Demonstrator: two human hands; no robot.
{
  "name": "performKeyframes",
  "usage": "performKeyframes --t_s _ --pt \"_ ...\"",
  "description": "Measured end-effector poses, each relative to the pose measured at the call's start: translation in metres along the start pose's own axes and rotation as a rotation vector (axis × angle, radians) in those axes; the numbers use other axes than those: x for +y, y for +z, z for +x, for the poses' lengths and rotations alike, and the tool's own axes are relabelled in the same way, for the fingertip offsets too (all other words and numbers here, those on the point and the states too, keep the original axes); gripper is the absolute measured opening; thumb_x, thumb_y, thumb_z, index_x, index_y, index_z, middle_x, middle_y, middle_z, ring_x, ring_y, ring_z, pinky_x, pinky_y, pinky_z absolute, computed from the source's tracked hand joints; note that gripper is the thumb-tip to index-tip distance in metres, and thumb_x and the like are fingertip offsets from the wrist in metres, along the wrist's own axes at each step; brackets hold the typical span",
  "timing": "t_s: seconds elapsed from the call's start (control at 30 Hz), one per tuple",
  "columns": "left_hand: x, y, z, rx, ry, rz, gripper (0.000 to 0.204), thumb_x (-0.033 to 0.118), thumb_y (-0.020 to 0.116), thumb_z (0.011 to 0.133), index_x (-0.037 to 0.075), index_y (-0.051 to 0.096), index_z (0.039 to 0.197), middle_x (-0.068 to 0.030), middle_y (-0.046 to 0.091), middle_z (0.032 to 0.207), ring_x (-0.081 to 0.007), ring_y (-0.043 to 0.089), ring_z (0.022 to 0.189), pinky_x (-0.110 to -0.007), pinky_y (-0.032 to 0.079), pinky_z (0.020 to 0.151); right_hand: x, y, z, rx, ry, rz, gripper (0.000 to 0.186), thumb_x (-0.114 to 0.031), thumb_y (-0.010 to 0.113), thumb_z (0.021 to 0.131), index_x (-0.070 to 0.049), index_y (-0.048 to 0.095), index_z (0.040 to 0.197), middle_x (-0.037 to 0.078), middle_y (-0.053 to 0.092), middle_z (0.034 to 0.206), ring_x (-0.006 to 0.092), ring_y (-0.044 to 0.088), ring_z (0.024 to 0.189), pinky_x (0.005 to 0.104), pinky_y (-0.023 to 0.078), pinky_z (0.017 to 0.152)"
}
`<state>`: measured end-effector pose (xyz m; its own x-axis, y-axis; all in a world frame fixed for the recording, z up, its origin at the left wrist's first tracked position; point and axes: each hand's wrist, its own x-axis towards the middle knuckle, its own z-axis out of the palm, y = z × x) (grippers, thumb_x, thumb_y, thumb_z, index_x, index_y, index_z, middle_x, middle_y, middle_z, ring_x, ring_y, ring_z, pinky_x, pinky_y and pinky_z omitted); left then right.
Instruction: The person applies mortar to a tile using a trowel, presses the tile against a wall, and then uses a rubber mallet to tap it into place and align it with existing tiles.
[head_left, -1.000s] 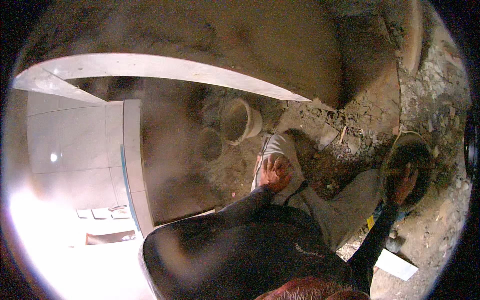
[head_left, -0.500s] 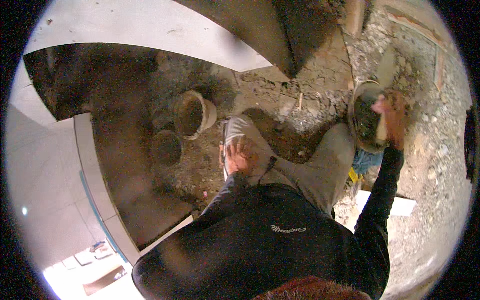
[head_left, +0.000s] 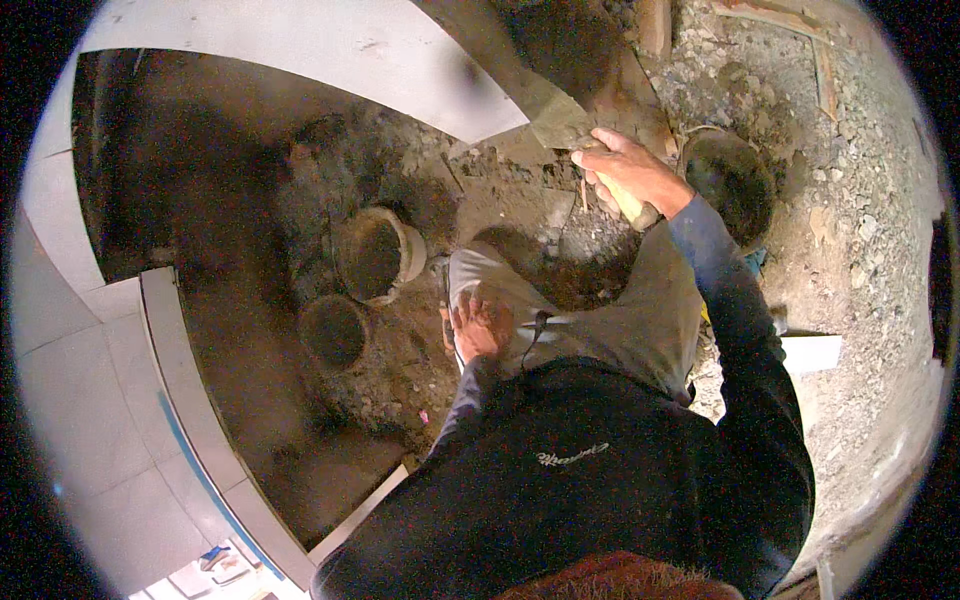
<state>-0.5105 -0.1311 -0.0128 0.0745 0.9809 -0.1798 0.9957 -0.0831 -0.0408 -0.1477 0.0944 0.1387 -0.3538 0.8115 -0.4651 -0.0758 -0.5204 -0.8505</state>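
My right hand (head_left: 640,178) grips the pale yellow handle of a trowel (head_left: 562,122). Its flat blade points up and left, near the pointed corner of a long white panel (head_left: 400,75); contact between the two is hard to tell. Below and to the right of that hand is a round bucket (head_left: 772,190) with dark material inside. My left hand (head_left: 482,322) rests on my left thigh, fingers spread and holding nothing.
To the left stand a pale-rimmed bucket (head_left: 412,250) and a smaller dark one (head_left: 335,333). Rubble and loose stones (head_left: 850,230) cover the ground on the right. A white block (head_left: 810,353) lies beside my right arm, and pale tiles (head_left: 90,400) line the left side.
My right hand has come up and left out of the right bucket, bringing the trowel toward the panel's corner. My left hand stays on the thigh.
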Motion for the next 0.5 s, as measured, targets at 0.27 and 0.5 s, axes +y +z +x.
performKeyframes --t_s 0.27,0.5 --pt "0.009 -0.019 -0.001 -0.134 -0.076 -0.046 0.059 0.055 0.055 0.092 0.032 0.049 0.146 -0.0002 0.038 0.158 -0.0304 0.023 0.150 -0.059 0.014 0.121 -0.059 0.009 -0.034 -0.030 -0.056 -0.212 0.076 -0.028 0.068 0.094 0.006 0.028 0.150 0.002 0.054 0.075 0.0107 0.052 0.053 0.0300 0.044 0.045" --pt "0.008 -0.017 -0.012 -0.014 -0.076 -0.131 0.053 0.054 0.054 0.093 0.027 0.057 0.139 0.0006 0.041 0.156 -0.0307 0.030 0.146 -0.059 0.019 0.119 -0.126 0.041 -0.096 -0.036 -0.266 -0.141 0.027 -0.030 0.067 0.096 -0.009 0.053 0.105 0.001 0.056 0.075 0.0084 0.052 0.050 0.0246 0.041 0.040"
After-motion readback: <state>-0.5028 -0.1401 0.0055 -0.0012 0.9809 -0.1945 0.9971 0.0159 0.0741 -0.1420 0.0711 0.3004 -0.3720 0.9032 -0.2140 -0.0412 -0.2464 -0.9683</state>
